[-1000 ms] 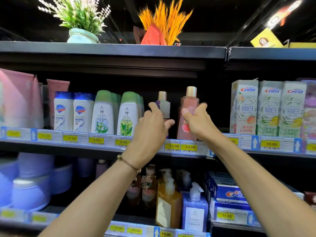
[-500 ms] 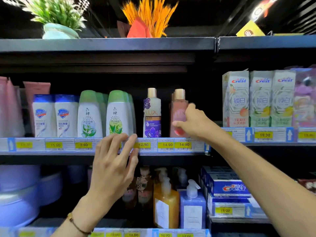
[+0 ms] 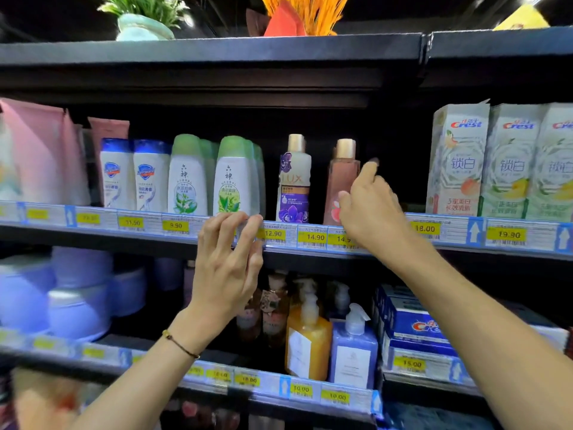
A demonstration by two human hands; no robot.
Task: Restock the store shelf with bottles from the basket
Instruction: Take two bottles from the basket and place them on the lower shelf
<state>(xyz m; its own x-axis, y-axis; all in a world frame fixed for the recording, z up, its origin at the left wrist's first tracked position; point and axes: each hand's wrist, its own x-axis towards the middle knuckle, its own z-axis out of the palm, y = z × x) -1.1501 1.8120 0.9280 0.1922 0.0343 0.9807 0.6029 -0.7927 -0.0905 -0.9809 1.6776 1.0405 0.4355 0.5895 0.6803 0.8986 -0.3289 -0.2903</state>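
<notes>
A purple-and-white Lux bottle point(image 3: 294, 181) and a pink bottle with a gold cap point(image 3: 339, 178) stand upright side by side on the middle shelf point(image 3: 313, 237). My right hand point(image 3: 370, 212) is at the pink bottle's lower right. Its thumb lies against the bottle's front and its index finger points up along the bottle's side, with the fingers loose rather than wrapped round it. My left hand point(image 3: 228, 262) is below and left of the Lux bottle, fingers straight, tips touching the price-label rail. The basket is out of view.
Green-capped white bottles point(image 3: 235, 178) stand just left of the Lux bottle. Crest toothpaste boxes point(image 3: 459, 162) stand to the right, past a dark gap. Pump bottles point(image 3: 308, 339) and blue Crest boxes point(image 3: 412, 327) fill the shelf below. Potted plants sit on the top shelf.
My left hand let go of the Lux bottle and dropped to the shelf rail. My right hand loosened its hold on the pink bottle and slid down its right side.
</notes>
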